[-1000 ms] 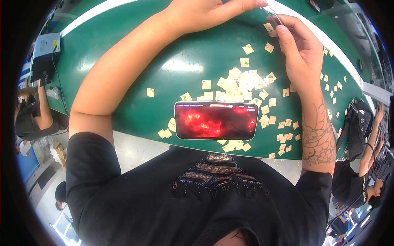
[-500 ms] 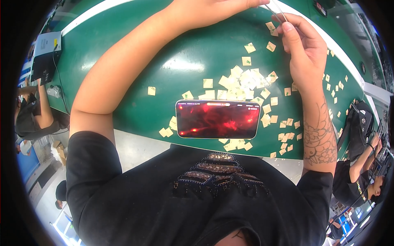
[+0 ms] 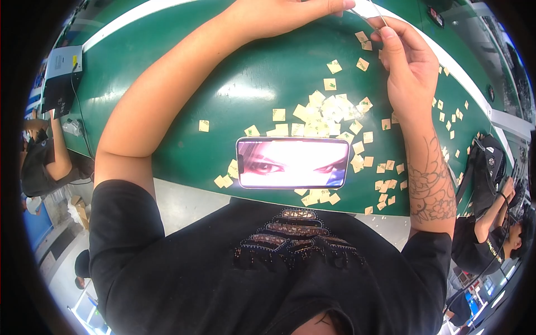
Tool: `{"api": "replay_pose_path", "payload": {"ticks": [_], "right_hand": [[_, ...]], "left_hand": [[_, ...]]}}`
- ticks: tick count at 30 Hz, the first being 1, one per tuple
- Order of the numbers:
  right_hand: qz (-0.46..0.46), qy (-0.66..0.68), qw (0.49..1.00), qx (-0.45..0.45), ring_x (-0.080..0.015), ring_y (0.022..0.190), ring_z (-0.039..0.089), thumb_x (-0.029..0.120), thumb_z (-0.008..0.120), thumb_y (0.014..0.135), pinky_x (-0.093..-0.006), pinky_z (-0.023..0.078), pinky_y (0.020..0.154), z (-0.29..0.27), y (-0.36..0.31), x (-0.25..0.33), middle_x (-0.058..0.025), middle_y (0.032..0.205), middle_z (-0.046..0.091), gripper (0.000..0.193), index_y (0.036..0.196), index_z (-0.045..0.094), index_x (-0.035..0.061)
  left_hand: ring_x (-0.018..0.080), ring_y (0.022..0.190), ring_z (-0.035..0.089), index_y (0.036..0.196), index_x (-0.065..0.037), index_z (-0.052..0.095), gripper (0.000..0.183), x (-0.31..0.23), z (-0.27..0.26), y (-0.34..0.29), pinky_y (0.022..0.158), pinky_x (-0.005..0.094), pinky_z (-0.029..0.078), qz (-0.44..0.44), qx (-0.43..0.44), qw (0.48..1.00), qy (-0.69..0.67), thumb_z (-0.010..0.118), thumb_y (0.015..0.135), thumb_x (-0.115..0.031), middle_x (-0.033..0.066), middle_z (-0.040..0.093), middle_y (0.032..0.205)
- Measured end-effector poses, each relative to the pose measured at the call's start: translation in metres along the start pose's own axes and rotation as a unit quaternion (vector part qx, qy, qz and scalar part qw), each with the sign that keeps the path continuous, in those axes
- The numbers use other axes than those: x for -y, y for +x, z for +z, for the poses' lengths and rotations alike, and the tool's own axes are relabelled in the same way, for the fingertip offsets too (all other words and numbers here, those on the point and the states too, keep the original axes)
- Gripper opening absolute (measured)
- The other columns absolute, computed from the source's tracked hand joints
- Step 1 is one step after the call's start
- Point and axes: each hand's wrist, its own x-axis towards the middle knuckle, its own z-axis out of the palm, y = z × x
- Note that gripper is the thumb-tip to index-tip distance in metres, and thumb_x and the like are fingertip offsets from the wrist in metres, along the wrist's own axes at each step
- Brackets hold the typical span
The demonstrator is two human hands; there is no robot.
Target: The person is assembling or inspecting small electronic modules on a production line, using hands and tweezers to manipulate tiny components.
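a lit phone [image 3: 293,163] lies along the near edge of the green table [image 3: 184,151]; a white-and-black box [image 3: 62,78] stands toward the left edge, a black bag [image 3: 487,167] by the right.

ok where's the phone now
In the head view, slightly right of centre, the phone is on the green table, just below a pile of pale squares.

Squares [image 3: 330,84] lie around the phone [image 3: 293,163] on the table [image 3: 234,100], some seemingly beneath it
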Motion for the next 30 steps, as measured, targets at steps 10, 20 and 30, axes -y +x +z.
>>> {"api": "replay_pose_path", "payload": {"ticks": [10,20,30], "right_hand": [[-0.001,-0.042,0.999,0.023,-0.004,0.079,0.051,0.016,0.064,0.108,-0.0199,0.039,0.067,-0.005,0.002,-0.001,-0.003,0.109,0.074,0.025,0.123,0.072,-0.0018],[0.006,-0.059,0.998,0.027,-0.0038,0.081,0.056,0.016,0.065,0.107,-0.0197,0.041,0.067,0.002,0.001,0.002,-0.0017,0.107,0.075,0.024,0.123,0.073,-0.0004],[0.028,-0.026,0.997,0.068,-0.0019,0.065,0.044,0.016,0.063,0.107,-0.0184,0.035,0.059,-0.005,0.004,0.004,0.0009,0.088,0.067,0.025,0.122,0.075,0.0001]], "left_hand": [[0.0068,0.078,0.058,0.093,-0.003,0.059,0.013,0.001,-0.001,0.0,0.07,0.025,0.049,0.032,-0.007,0.999,0.027,0.067,0.102,-0.009,0.0002,0.06,0.084],[0.0087,0.081,0.058,0.105,-0.002,0.064,0.014,-0.004,0.001,-0.001,0.073,0.026,0.05,0.065,-0.015,0.996,0.06,0.073,0.096,-0.007,0.0019,0.062,0.087],[0.0157,0.075,0.065,0.112,-0.003,0.068,0.027,-0.003,0.002,0.001,0.071,0.0291,0.053,0.151,-0.02,0.98,0.132,0.08,0.088,-0.007,0.0087,0.069,0.083]]}}
